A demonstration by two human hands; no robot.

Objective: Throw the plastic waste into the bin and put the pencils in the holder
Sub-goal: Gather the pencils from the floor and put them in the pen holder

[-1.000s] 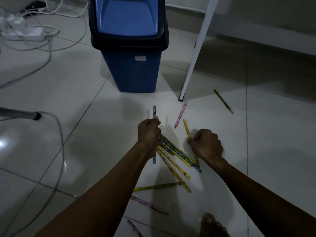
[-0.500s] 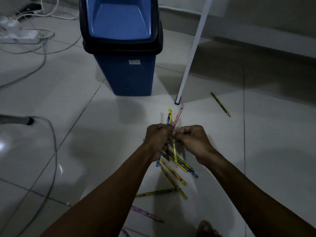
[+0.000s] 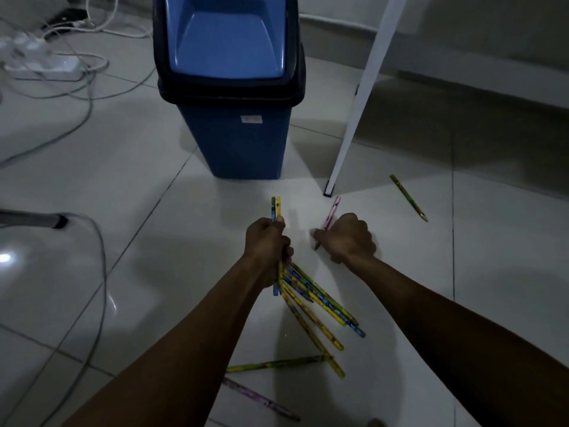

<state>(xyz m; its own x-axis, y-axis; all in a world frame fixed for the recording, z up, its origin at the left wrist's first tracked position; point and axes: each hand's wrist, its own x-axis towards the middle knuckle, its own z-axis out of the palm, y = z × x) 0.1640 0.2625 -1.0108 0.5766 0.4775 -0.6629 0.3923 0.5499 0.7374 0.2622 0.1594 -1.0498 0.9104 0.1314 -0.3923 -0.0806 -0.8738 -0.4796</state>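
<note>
- the left hand [image 3: 267, 248] has its grip clamped on two thin printed wooden pencils, one yellow and one blue [image 3: 276, 208], held upright just in front of the tall blue plastic swing-lid bin [image 3: 234, 140].
- the right hand [image 3: 349, 238] has its grip curled around a slim pink pencil [image 3: 332, 209], whose tip touches the pale tiled floor [image 3: 154, 241], to the right of the bin's base.
- a loose fan of yellow and blue pencils [image 3: 317, 300] lies on the floor in front of the bin, under the left wrist; a yellow-green pencil [image 3: 277, 363] and a purple pencil [image 3: 261, 399] lie further out from the bin.
- a green pencil [image 3: 408, 197] lies alone to the right of the bin, past the white slanted leg [image 3: 360, 97].
- no holder and no plastic waste are visible.
- judged handling: the pencils look light, stiff and smooth, so they may roll or slip through a loose fist.
- pinching each one near the middle and keeping the bundle parallel should work best; the points look sharp and brittle.
</note>
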